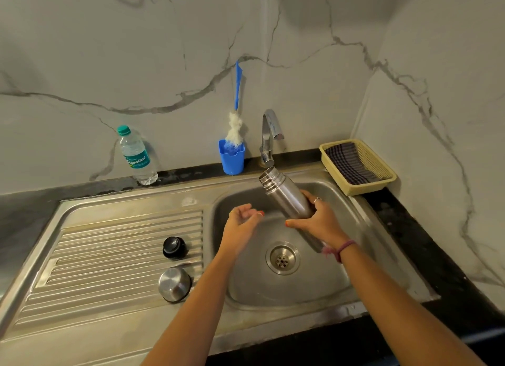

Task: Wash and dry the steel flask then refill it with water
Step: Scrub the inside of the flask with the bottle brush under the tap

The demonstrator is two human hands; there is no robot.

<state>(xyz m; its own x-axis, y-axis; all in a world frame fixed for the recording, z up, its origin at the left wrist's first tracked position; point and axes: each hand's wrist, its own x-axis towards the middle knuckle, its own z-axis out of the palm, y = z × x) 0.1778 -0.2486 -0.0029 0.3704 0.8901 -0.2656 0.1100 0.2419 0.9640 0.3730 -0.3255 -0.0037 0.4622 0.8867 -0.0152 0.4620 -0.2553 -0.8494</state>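
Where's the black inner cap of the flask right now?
The black inner cap sits on the ribbed drainboard left of the basin, just behind the steel outer cap.

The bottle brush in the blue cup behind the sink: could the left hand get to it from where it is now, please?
Probably yes. The left hand is open and holds nothing, and the bottle brush stands upright in the blue cup with its handle free. The flask, held by the right hand, lies off to the right of that path.

- A yellow basket [382,184] with my checked cloth [348,163] sits at two o'clock.
- My veined marble wall [164,51] stands at twelve o'clock.
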